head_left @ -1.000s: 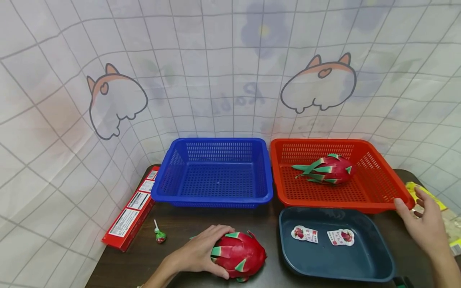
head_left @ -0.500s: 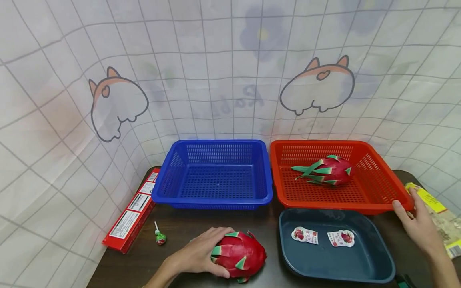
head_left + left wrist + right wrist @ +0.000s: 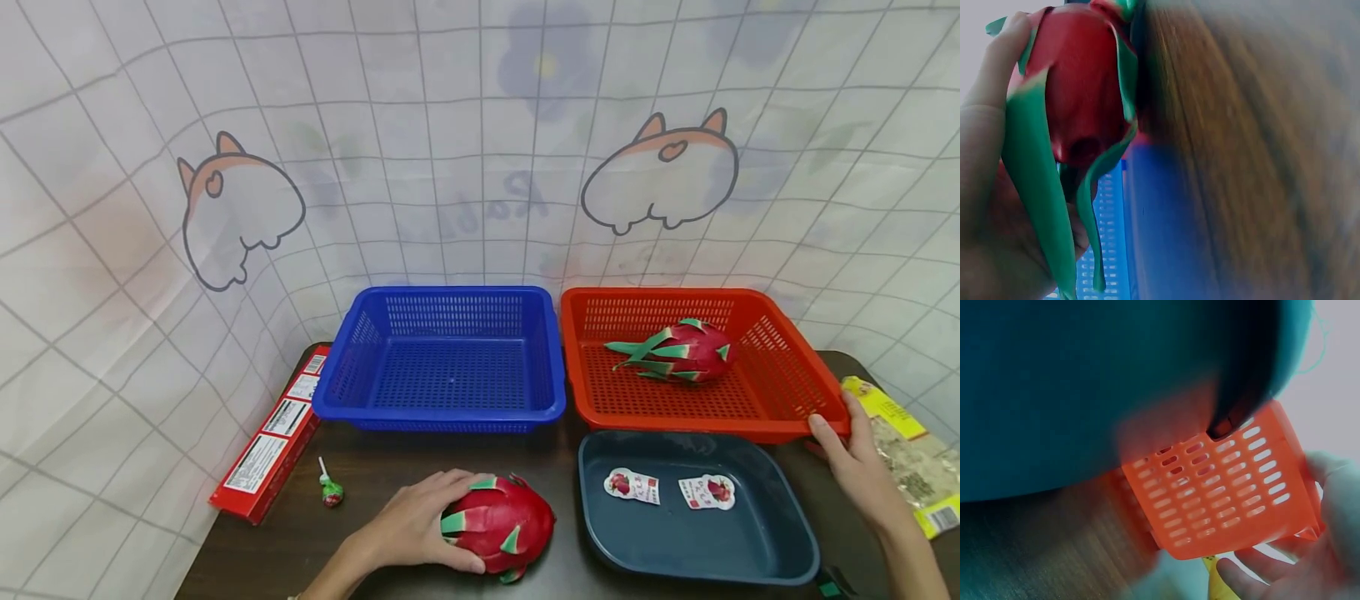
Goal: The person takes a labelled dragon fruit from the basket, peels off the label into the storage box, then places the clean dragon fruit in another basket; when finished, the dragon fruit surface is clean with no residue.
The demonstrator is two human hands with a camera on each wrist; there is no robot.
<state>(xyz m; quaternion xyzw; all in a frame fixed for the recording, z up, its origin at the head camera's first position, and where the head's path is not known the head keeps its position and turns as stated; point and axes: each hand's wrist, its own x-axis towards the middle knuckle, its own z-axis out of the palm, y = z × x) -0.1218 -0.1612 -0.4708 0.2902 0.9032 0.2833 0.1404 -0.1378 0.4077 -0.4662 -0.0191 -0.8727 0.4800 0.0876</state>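
My left hand (image 3: 420, 525) grips a red dragon fruit (image 3: 506, 525) with green scales on the dark table, thumb in front and fingers over its left end. In the left wrist view, long green leaves hang from the dragon fruit (image 3: 1079, 81) beside my palm. At the front right corner of a red plastic basket (image 3: 690, 423), my right hand (image 3: 862, 467) holds the rim, its thumb on the front side. The right wrist view shows the fingers below that corner of the basket (image 3: 1222, 500). Another dragon fruit (image 3: 686, 352) lies inside the red basket.
A blue basket (image 3: 450, 412) stands left of the red one. In front of the red basket sits a dark teal tray (image 3: 697, 550) with two fruit stickers. A lollipop (image 3: 332, 490) and a red box (image 3: 270, 442) lie left; a yellow-topped packet (image 3: 911, 454) lies right.
My right hand has moved slightly left and closed in on the red basket's corner. My left hand stays on the dragon fruit, which appears slightly turned.
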